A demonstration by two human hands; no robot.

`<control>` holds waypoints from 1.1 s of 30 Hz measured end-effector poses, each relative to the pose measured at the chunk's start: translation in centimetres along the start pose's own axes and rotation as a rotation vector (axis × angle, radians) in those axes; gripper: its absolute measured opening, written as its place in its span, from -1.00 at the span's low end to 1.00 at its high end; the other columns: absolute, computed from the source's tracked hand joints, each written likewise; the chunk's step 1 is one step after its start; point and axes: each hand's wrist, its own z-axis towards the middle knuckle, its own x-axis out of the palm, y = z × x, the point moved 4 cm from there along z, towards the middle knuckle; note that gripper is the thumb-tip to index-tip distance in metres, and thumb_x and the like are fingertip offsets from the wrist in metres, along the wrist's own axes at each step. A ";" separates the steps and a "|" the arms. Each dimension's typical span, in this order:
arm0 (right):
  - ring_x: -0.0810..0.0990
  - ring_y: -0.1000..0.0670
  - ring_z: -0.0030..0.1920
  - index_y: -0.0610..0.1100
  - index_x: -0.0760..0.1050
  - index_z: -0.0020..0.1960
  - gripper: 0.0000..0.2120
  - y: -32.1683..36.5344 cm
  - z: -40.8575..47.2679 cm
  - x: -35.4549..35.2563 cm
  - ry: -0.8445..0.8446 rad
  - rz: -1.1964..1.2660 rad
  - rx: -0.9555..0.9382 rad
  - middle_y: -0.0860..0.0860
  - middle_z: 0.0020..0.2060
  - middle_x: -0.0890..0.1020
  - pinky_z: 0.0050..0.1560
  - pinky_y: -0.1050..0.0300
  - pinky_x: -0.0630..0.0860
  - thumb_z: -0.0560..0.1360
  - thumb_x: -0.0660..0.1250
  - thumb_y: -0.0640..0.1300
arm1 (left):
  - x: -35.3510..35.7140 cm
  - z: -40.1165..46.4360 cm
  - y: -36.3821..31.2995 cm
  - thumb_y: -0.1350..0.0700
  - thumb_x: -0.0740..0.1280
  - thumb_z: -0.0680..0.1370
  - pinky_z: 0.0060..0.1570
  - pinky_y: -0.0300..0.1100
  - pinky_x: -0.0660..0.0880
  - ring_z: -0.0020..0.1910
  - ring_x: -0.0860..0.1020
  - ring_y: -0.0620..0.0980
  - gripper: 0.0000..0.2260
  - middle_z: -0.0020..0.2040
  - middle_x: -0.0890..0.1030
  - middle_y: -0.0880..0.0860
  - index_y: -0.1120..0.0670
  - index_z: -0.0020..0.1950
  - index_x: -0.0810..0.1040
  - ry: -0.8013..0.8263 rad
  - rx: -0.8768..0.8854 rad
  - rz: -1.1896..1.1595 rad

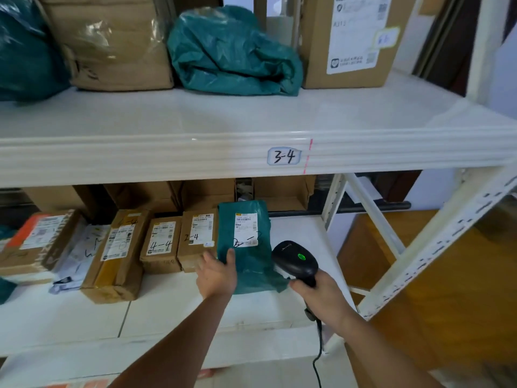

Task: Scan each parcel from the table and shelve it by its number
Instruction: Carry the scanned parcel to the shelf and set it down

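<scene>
1. The flat teal plastic mailer bag (246,242) with a white label lies on the lower white shelf board (296,233), just right of the small brown cardboard box marked "2-4" (197,239) and touching it.
2. The left hand (216,275) rests on the mailer's near left edge, thumb spread onto the plastic, fingers relaxed; it grips nothing.
3. The right hand (321,295), right of the mailer, wraps the handle of the black corded barcode scanner (295,261), whose green light is on.
4. Judging from this, the placing step is nearly done: nudge the mailer square against the box, label up and readable.
5. Keep the scanner cable off the mailer when pulling away.
</scene>
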 end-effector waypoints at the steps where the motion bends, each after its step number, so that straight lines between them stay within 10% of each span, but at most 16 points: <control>1: 0.57 0.08 -0.27 -0.04 0.56 -0.02 -0.95 0.6 -0.6 -0.7 -0.006 -0.005 -0.008 0.02 -0.29 0.62 -0.29 0.33 0.47 0.51 0.39 -0.11 | -0.8 -0.8 -1.0 -0.25 0.24 0.64 0.27 0.17 0.52 0.32 0.49 0.21 -0.47 0.34 0.49 0.15 0.13 0.42 0.42 0.014 0.086 0.015; 5: 0.73 -0.02 -0.14 -0.01 0.57 0.04 -0.83 1.6 -3.5 -3.9 0.023 0.017 -0.031 -0.01 -0.18 0.72 -0.02 -0.06 0.66 0.47 0.40 -0.02 | -2.0 -4.6 -5.9 -0.17 0.27 0.68 0.55 0.10 0.34 0.54 0.34 0.08 -0.54 0.53 0.39 0.01 0.00 0.52 0.43 0.186 0.401 0.123; 10: 0.74 -0.02 -0.23 -0.12 0.56 0.06 -0.88 3.1 -8.8 -10.7 -0.023 0.079 -0.096 -0.11 -0.18 0.72 0.01 -0.04 0.68 0.53 0.37 -0.17 | -1.7 -12.2 -14.0 -0.24 0.22 0.68 0.64 0.11 0.14 0.65 0.19 -0.01 -0.45 0.67 0.22 -0.09 -0.13 0.64 0.25 0.446 0.707 0.274; 19: 0.67 -0.10 -0.41 -0.18 0.54 -0.10 -0.95 0.7 -21.9 -28.3 -0.272 0.003 -0.160 -0.08 -0.42 0.64 -0.32 0.03 0.59 0.53 0.35 -0.21 | 4.9 -32.7 -26.9 -0.38 0.08 0.56 0.18 0.04 0.58 0.17 0.60 0.05 -0.47 0.27 0.60 0.01 -0.11 0.38 0.45 0.696 1.127 0.461; 27: 0.60 0.03 -0.45 -0.17 0.50 -0.18 -0.88 -5.5 -32.0 -41.4 -0.502 -0.093 -0.061 -0.08 -0.43 0.62 -0.43 0.24 0.47 0.54 0.34 -0.19 | 14.5 -44.0 -36.2 -0.49 0.17 0.54 0.35 0.06 0.52 0.41 0.49 -0.11 -0.44 0.47 0.50 -0.21 -0.33 0.50 0.33 0.793 1.214 0.258; 33: 0.66 -0.08 -0.40 -0.17 0.51 -0.13 -0.89 -9.9 -35.6 -47.3 -0.628 -0.091 0.006 -0.17 -0.37 0.66 -0.26 -0.06 0.61 0.53 0.33 -0.14 | 20.1 -50.2 -40.6 -0.48 0.11 0.58 0.61 0.12 0.20 0.65 0.17 -0.05 -0.29 0.69 0.17 -0.13 -0.19 0.67 0.19 0.761 1.339 0.378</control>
